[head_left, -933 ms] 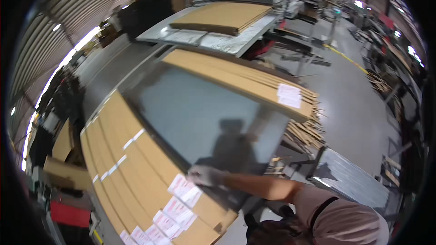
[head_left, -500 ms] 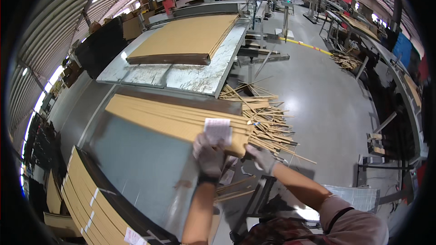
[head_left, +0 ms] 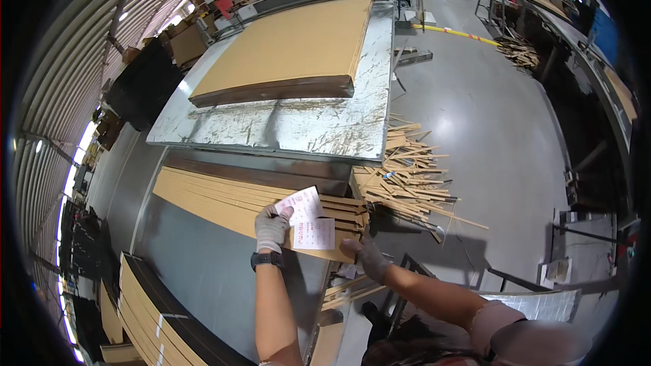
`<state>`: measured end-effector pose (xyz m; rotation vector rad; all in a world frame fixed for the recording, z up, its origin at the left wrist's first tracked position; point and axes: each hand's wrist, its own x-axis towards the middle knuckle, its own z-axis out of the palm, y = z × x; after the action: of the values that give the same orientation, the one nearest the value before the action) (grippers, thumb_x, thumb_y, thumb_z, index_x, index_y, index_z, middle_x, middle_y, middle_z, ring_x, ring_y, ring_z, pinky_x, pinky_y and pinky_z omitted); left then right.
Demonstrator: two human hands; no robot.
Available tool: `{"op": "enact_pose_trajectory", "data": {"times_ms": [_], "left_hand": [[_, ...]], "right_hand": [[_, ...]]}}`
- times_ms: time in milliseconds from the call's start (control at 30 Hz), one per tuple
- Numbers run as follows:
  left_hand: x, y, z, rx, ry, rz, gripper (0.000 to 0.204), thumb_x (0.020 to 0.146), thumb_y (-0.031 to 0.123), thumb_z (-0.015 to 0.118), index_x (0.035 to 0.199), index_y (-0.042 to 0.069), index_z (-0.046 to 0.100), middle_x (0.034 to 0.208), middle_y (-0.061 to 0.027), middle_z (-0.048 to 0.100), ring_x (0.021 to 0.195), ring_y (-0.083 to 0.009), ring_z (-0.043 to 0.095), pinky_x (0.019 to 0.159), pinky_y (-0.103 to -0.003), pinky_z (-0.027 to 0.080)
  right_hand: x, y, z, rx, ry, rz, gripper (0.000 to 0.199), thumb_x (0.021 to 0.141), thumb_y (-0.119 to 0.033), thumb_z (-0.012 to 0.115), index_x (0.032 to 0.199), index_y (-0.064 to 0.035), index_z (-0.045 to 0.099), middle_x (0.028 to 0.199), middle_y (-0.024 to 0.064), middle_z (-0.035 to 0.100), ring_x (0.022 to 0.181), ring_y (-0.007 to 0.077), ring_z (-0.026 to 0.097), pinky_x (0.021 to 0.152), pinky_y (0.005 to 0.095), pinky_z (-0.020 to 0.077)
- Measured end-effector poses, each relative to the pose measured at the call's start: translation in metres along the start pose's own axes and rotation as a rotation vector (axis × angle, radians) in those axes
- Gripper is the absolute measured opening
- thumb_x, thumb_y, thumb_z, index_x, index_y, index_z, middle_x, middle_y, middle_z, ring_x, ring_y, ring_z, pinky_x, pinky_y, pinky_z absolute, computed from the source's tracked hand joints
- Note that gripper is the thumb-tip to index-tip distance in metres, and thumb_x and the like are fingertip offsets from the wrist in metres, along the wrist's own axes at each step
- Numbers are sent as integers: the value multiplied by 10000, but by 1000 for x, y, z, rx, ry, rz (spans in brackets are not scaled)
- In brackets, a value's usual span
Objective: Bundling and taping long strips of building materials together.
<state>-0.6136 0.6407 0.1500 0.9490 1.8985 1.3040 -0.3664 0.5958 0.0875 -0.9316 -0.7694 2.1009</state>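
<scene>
My left hand (head_left: pixel 272 229), in a light glove with a dark wristwatch behind it, pinches a white printed paper slip (head_left: pixel 298 205) between thumb and fingers. Just below it, a second paper slip (head_left: pixel 321 233) lies flat on the near end of a stack of long brown cardboard pieces (head_left: pixel 217 198). My right hand (head_left: pixel 366 259), also gloved, grips the near right corner of the top cardboard; its fingers are partly in shadow. The stack lies across a dark grey table (head_left: pixel 210 251).
Beyond stands a scuffed metal worktable (head_left: pixel 285 129) bearing a pile of large cardboard sheets (head_left: pixel 285 47). Cardboard offcuts (head_left: pixel 413 179) heap on the floor to the right. Strapped cardboard bundles (head_left: pixel 146 308) stand at the near left. A yellow pole (head_left: pixel 458 34) crosses the floor farther off.
One paper slip is now lifted and tilted in my left hand, uncovering another on the cardboard. My left hand has moved left, and my right hand slightly left and down. The view has shifted.
</scene>
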Motion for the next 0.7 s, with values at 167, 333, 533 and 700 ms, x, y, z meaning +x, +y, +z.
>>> {"op": "enact_pose_trajectory", "data": {"times_ms": [167,333,533,700], "left_hand": [[40,15,-20,897,473,311,404,748,341,747,946,15,612,978,-177,602,985,-351,558,889,-472,414],[-17,-21,-48,1003,136,526,210,778,259,657,717,64,611,799,-157,593,792,-351,564,726,-451,458],[-29,-22,-77,761,30,550,287,748,315,711,690,58,598,773,-146,578,809,-352,552,750,-459,434],[-71,-47,-67,736,334,541,509,713,428,759,986,30,599,888,-146,584,909,-365,533,821,-451,430]], "right_hand": [[45,30,52,-1,37,-6,554,833,-399,658,1179,23,563,1105,88,620,1008,160,576,916,287,431],[77,64,85,-29,74,-37,561,839,-381,665,1187,40,538,1110,107,623,1003,161,588,906,297,456],[59,69,112,8,119,-63,539,835,-345,681,1193,27,526,1064,105,625,955,169,602,853,281,478],[43,84,102,-46,159,41,552,828,-360,686,1189,25,525,1073,95,617,940,175,602,822,296,485]]}}
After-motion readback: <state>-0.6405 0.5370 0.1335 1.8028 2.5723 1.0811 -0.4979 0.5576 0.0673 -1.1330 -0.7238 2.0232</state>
